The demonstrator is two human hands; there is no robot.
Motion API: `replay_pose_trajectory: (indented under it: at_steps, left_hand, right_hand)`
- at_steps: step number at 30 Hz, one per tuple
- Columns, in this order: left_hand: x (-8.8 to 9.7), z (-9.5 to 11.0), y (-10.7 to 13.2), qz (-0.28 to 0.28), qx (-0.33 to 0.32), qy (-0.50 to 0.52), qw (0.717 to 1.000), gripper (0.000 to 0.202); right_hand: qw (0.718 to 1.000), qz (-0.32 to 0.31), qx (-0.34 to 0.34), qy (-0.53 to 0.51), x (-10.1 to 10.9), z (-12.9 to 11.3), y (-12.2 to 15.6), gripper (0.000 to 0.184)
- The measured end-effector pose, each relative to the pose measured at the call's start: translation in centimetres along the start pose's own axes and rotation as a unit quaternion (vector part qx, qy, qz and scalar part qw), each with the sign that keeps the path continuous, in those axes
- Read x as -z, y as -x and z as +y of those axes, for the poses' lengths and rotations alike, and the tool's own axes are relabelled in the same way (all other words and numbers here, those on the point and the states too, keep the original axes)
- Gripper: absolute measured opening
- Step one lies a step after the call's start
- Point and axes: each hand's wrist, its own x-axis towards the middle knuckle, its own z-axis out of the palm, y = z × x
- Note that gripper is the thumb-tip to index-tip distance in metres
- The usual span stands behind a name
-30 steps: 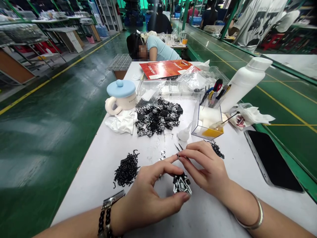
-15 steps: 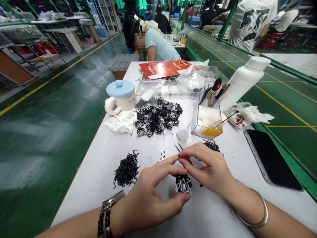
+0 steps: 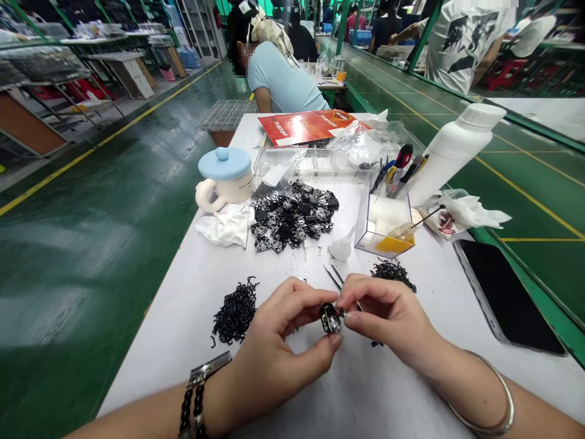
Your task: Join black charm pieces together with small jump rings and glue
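My left hand [image 3: 286,341] grips a small black and silver part [image 3: 331,319] between thumb and fingers, above the white table [image 3: 183,372]. My right hand [image 3: 388,311] pinches at the right edge of that part, thumb and forefinger close together; whether a tiny piece is between them I cannot make out. Behind my right fingers lie tweezers [image 3: 333,277], their points facing away and their rear hidden by the hand. A heap of short black curved pieces [image 3: 235,312] lies left of my left hand. A second dark heap [image 3: 393,273] sits beyond my right hand.
Farther back lies a pile of black and silver parts [image 3: 295,216], beside a lidded mug [image 3: 226,177] and crumpled tissue [image 3: 223,225]. At right stand a clear tool box [image 3: 386,228], a white bottle [image 3: 457,152] and a phone [image 3: 507,296]. A person [image 3: 286,76] leans beyond the table.
My left hand has raised and turned the black and silver part. My right fingers have come down from above it to its right edge. The person beyond has shifted left.
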Motion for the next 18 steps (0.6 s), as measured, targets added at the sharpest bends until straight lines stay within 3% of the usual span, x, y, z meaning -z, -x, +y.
replay_pose_trajectory:
  at_steps: [3,12,18]
  left_hand:
    - [-0.13,0.00,-0.01,0.000,0.018,0.056,0.998,0.040]
    - [-0.17,-0.16,0.00,-0.007,0.031,0.075,0.997,0.039]
    - [-0.30,0.05,-0.01,0.004,0.058,0.092,0.994,0.034]
  right_hand:
    - [1.000,-0.004,-0.011,-0.013,-0.08,0.24,0.03,0.009]
    - [0.999,-0.004,-0.005,-0.038,-0.09,0.44,0.06,0.008]
    - [0.997,0.031,0.004,0.073,-0.24,0.13,0.14,0.006]
